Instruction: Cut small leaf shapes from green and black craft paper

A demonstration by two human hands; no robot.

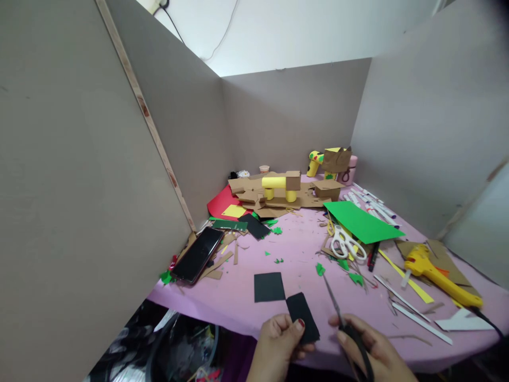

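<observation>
A small dark paper piece (303, 317), seemingly several layers, is pinched between the thumb and fingers of my left hand (283, 342) at the table's front edge. My right hand (368, 347) holds dark-handled scissors (334, 298), their blades pointing up and away, to the right of that paper and apart from it. Just behind my left hand, a dark paper square (269, 287) lies flat. A green paper scrap (320, 269) lies by the scissors' tip. Beyond it rest white-handled scissors (347, 245).
A phone (199, 254) lies at left; a yellow glue gun (441, 278) at right. Green paper (361, 222), markers (374, 204) and cardboard with a yellow tube model (274, 183) stand farther back. Partitions (294, 116) surround the pink table (238, 313). Below is a bin (181, 345).
</observation>
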